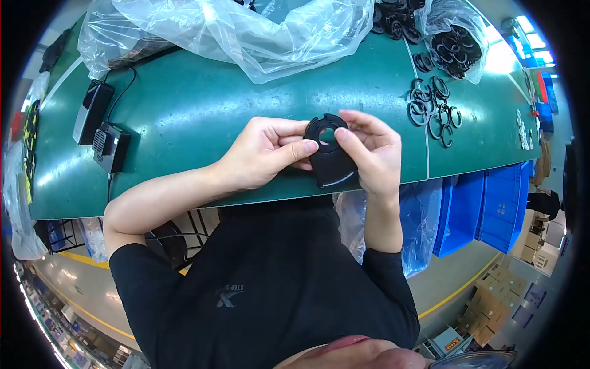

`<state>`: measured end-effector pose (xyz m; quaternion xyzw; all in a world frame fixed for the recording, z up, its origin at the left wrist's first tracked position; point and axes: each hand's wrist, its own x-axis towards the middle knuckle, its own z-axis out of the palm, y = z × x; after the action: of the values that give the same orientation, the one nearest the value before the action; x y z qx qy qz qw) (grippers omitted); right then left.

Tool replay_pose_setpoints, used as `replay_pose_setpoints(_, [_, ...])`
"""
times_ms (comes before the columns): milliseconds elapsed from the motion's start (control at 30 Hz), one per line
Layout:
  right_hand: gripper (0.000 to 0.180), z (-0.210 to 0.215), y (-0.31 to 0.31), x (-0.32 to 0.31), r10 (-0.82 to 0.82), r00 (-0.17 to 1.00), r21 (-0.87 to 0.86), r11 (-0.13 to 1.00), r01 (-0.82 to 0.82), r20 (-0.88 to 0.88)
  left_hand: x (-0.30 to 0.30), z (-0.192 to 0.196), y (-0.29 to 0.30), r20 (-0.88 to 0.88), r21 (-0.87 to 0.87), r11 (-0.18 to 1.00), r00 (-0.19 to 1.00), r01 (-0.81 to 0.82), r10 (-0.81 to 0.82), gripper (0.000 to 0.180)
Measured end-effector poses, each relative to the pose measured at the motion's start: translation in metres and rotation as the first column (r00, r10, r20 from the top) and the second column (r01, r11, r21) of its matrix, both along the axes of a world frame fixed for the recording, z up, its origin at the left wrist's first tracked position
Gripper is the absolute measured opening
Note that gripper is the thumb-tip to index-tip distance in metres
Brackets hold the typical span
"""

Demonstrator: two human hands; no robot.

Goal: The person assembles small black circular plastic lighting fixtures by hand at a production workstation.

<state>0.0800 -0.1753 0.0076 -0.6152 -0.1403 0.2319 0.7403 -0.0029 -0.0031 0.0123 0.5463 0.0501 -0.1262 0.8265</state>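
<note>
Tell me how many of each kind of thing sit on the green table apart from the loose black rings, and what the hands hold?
Clear plastic bags: 2
Black boxes with cables: 2
Black round parts, held by the left hand and right hand: 1
Total: 5
The rings overlap too much to count.

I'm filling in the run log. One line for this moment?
left hand: holds black round part | right hand: holds same part | loose black rings on green table

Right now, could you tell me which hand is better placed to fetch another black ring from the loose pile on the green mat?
Probably the right hand: the loose black plastic rings lie on its side, while the left hand is farther away.
</note>
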Motion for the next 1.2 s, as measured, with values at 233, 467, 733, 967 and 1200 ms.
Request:
replay_pose_setpoints(233, [0.026,0.003,-0.009,0.001,0.174,0.979,0.025,0.985,-0.173,-0.102,-0.001,-0.005,0.0,-0.005,-0.014,1.0,1.0,0.006,-0.006,0.031])
replay_pose_setpoints(467, [0.015,0.007,-0.001,0.003,0.166,0.981,-0.139,0.979,-0.152,0.097,-0.002,-0.008,0.002,-0.032,0.013,0.998,0.998,0.063,-0.063,0.03])
replay_pose_setpoints(733, [0.018,-0.002,-0.034,-0.01,0.153,0.987,0.014,0.988,-0.153,-0.04,-0.006,-0.012,-0.005,0.048,-0.005,0.99,0.989,0.139,-0.139,0.037])
replay_pose_setpoints(967, [0.023,-0.021,-0.138,-0.022,0.075,0.992,-0.16,0.983,-0.091,-0.106,-0.007,-0.008,0.004,-0.04,-0.006,0.993,0.992,0.118,-0.118,0.039])
replay_pose_setpoints(1200, [0.025,-0.195,-0.319,-0.046,-0.631,0.757,-0.667,0.638,0.383,-0.169,-0.002,-0.01,-0.001,0.033,0.193,0.972,0.989,0.134,-0.143,0.023])
